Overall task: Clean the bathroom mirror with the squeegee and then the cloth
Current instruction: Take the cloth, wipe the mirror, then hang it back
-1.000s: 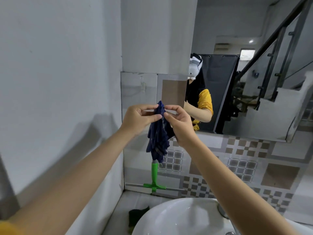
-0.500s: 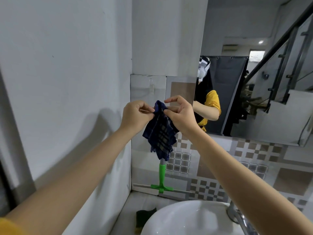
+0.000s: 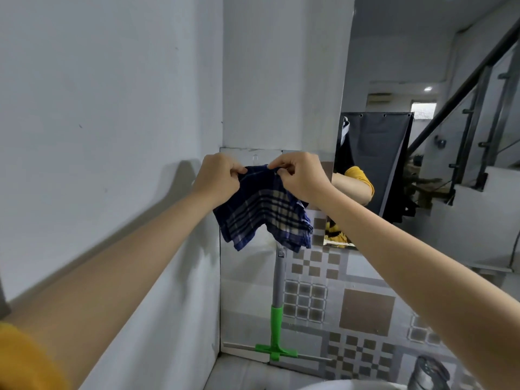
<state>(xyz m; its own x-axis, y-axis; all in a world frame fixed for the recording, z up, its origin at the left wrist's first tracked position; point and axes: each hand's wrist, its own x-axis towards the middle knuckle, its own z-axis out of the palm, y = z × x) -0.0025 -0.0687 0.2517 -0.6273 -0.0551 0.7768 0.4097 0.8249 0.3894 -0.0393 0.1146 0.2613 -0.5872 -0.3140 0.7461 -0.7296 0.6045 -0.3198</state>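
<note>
Cloth (image 3: 264, 212) – bunched a second ago – now spread wider between left hand (image 3: 218, 178) and right hand (image 3: 299, 175), apparently pinched along its top edge.

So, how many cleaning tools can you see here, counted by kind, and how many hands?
Cloth: 1, blue plaid, pinched by both hands
Squeegee: 1, green and grey, leaning on the tiled wall
Hands: 2, left hand, right hand
Total: 4

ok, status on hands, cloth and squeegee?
Left hand and right hand both pinch the plaid cloth by its top edge. Squeegee stands against the tiled wall, unheld. Mirror unobstructed.
</note>
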